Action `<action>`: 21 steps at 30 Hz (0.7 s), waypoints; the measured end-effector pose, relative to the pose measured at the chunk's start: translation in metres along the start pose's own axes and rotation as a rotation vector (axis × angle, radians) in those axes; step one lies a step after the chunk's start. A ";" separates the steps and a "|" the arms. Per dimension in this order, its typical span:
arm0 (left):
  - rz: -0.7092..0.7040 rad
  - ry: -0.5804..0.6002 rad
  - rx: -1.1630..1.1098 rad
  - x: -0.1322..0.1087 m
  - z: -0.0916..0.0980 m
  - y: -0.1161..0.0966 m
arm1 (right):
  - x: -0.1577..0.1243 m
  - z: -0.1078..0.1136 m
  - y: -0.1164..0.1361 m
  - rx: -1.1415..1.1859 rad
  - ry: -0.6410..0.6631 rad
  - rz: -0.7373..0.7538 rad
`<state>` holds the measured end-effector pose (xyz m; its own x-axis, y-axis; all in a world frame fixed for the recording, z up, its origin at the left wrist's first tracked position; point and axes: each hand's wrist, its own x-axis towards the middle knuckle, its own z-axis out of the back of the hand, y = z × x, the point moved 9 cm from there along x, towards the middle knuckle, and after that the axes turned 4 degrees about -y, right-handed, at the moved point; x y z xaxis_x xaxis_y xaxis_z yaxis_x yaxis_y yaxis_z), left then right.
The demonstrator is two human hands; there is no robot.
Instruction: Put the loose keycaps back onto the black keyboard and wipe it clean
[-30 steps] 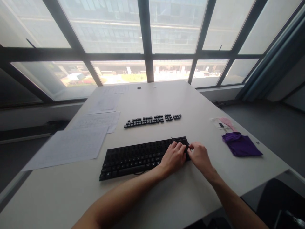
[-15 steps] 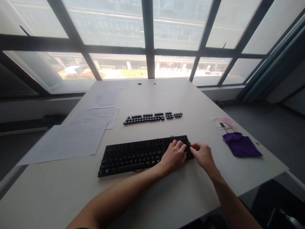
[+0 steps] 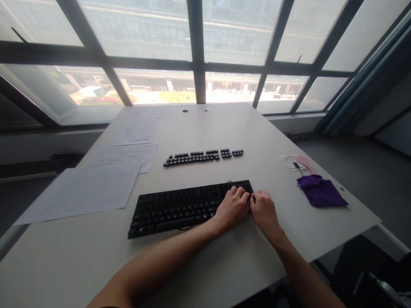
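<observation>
A black computer keyboard (image 3: 173,207) lies on a white desk (image 3: 205,269), rows of loose black keycaps (image 3: 192,158) beyond it, with the left hand (image 3: 233,207) curled over its right end, fingers close together, and the right hand's (image 3: 263,210) bent fingers at its edge, any pinch hidden.

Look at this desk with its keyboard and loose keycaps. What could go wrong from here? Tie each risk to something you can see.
1. The left hand and right hand are close together at the right end of the keyboard, so they might get in each other's way.
2. The loose keycaps lie in rows beyond the keyboard; pushing it forward could scatter them.
3. The nearest paper reaches the table's left edge, so it may slip off.
</observation>
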<state>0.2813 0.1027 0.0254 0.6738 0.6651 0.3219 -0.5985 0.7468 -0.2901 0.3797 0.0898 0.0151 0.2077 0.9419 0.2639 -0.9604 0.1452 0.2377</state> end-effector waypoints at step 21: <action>0.385 -0.285 0.083 -0.114 0.134 0.135 | -0.017 -0.008 -0.016 0.324 -0.020 -0.017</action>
<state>0.0652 0.1280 0.0703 0.2584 0.8588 0.4424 -0.8213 0.4364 -0.3674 0.3900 0.0740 -0.0007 0.2298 0.9337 0.2747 -0.8482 0.0538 0.5269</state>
